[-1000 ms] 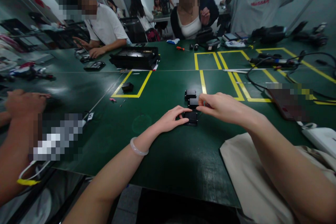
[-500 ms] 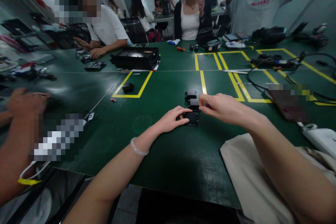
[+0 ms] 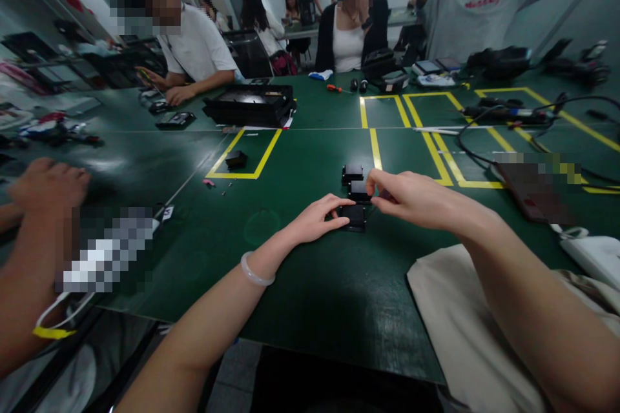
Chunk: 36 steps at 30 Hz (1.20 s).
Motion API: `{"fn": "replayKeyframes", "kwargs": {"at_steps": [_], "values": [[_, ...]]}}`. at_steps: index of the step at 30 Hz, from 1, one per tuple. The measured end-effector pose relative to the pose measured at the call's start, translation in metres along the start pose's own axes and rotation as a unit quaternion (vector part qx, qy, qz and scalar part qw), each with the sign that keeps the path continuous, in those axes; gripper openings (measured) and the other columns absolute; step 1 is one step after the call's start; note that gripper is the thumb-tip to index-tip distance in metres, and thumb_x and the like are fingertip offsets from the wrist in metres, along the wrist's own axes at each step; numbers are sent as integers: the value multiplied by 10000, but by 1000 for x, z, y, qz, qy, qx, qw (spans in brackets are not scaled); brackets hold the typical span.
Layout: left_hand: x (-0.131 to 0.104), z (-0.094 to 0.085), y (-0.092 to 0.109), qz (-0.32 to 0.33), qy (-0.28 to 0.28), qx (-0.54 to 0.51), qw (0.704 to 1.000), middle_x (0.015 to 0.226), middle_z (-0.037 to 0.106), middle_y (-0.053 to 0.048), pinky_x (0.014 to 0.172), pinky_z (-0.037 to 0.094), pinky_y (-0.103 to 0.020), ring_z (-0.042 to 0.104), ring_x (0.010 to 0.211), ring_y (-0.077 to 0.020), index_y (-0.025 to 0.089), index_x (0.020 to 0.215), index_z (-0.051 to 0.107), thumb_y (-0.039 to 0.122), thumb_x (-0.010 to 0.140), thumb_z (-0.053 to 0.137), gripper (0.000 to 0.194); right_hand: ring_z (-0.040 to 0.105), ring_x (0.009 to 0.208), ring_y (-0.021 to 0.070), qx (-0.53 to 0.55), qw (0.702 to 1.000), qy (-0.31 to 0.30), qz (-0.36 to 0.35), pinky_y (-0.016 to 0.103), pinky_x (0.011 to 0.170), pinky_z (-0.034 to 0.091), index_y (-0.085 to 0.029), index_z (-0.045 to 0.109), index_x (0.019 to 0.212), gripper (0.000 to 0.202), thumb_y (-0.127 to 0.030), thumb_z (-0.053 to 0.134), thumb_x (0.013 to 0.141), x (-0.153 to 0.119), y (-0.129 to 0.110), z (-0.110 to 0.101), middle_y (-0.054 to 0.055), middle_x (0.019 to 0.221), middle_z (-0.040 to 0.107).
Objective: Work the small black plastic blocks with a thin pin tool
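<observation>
Three small black box-like parts lie in a column on the green table. My left hand (image 3: 322, 219) rests at the left side of the nearest black box (image 3: 354, 215), its thumb and fingers against that box's edge. Directly beyond it is the middle black box (image 3: 358, 190), partly covered by my right hand (image 3: 411, 199). The right fingers are curled together at this box's right side, over the gap toward the nearest one. Something dark shows between them, too hidden to name. Farther off, the third black box (image 3: 352, 172) sits untouched.
Another small black part (image 3: 236, 159) lies inside yellow tape at left. A large black casing (image 3: 252, 105) and an orange screwdriver (image 3: 334, 88) are farther back. Beige cloth (image 3: 453, 290) covers the right edge near my forearm. A co-worker's arm (image 3: 36, 239) reaches in from the left.
My right hand has shifted slightly at the boxes, its fingers looking a little less tightly bunched. My left hand stays on the nearest box. The view has tilted a touch.
</observation>
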<state>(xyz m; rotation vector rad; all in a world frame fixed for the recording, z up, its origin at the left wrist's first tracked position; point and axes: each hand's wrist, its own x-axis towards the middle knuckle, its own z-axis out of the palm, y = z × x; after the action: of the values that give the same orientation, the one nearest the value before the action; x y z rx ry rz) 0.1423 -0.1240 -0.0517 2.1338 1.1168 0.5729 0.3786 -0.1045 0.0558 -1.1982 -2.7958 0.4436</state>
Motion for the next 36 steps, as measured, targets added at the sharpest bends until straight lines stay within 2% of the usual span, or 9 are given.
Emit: {"fn": "replayKeyframes", "kwargs": {"at_steps": [6, 9, 12, 17, 20, 23, 30, 33, 36], "values": [[0, 0, 0, 1, 3, -4, 1000, 1098, 520, -44, 789, 440, -289, 568, 866, -160, 279, 1326, 511, 423, 944, 511, 408, 484, 597, 143, -11, 1000, 6, 12, 263, 528, 245, -231, 514, 864, 165, -370, 439, 912, 1, 0, 0, 8, 712, 591], [0, 0, -1, 7, 4, -5, 1000, 1087, 517, -38, 789, 435, -285, 569, 861, -154, 274, 1320, 518, 411, 946, 514, 398, 478, 584, 139, -14, 1000, 6, 9, 258, 524, 244, -238, 499, 951, 111, -323, 450, 898, 1, 3, 2, -5, 704, 585], [0, 1, -2, 9, 5, -6, 1000, 1083, 518, -38, 789, 434, -285, 570, 862, -154, 273, 1318, 520, 410, 946, 516, 396, 488, 591, 136, 1, 1000, 3, 3, 254, 528, 252, -241, 488, 998, 147, -322, 483, 876, 2, 5, 2, -8, 729, 601], [0, 1, -1, 6, 3, -7, 1000, 1100, 523, -42, 791, 436, -289, 575, 864, -158, 281, 1325, 514, 409, 946, 514, 400, 486, 591, 140, -6, 1000, 5, 19, 264, 531, 250, -229, 512, 853, 172, -380, 448, 905, 3, 4, 1, 11, 720, 600], [0, 0, 0, 8, 3, -6, 1000, 1095, 526, -43, 794, 435, -290, 572, 866, -160, 276, 1326, 516, 409, 944, 517, 404, 493, 595, 145, -13, 1000, 6, 15, 264, 533, 251, -236, 512, 929, 125, -337, 446, 899, 3, 6, 3, 5, 722, 604], [0, 1, -1, 8, 6, -2, 1000, 1090, 528, -43, 797, 435, -292, 568, 867, -161, 271, 1321, 520, 415, 943, 518, 404, 505, 603, 143, 8, 1000, 0, -3, 260, 535, 258, -241, 497, 1017, 166, -317, 480, 871, 2, 8, 4, -4, 736, 613], [0, 1, -2, 4, 2, 1, 1000, 1102, 528, -47, 798, 440, -295, 568, 874, -163, 277, 1327, 510, 424, 946, 508, 408, 480, 577, 137, -5, 1000, -1, 17, 267, 534, 246, -233, 519, 869, 164, -375, 445, 906, 2, 2, 0, 2, 702, 594], [0, 1, -2, 5, 1, -2, 1000, 1101, 525, -46, 796, 439, -293, 570, 870, -160, 277, 1328, 509, 422, 947, 509, 408, 479, 574, 136, 1, 1000, -1, 8, 264, 532, 246, -237, 511, 939, 115, -324, 452, 892, 1, 4, 1, -7, 694, 590], [0, 1, -2, 7, 3, -6, 1000, 1101, 521, -45, 801, 439, -293, 572, 866, -157, 272, 1324, 514, 422, 946, 513, 408, 484, 575, 133, 25, 1000, -6, -9, 260, 531, 255, -237, 498, 1008, 155, -310, 479, 873, 1, 6, 2, -14, 705, 598]]}}
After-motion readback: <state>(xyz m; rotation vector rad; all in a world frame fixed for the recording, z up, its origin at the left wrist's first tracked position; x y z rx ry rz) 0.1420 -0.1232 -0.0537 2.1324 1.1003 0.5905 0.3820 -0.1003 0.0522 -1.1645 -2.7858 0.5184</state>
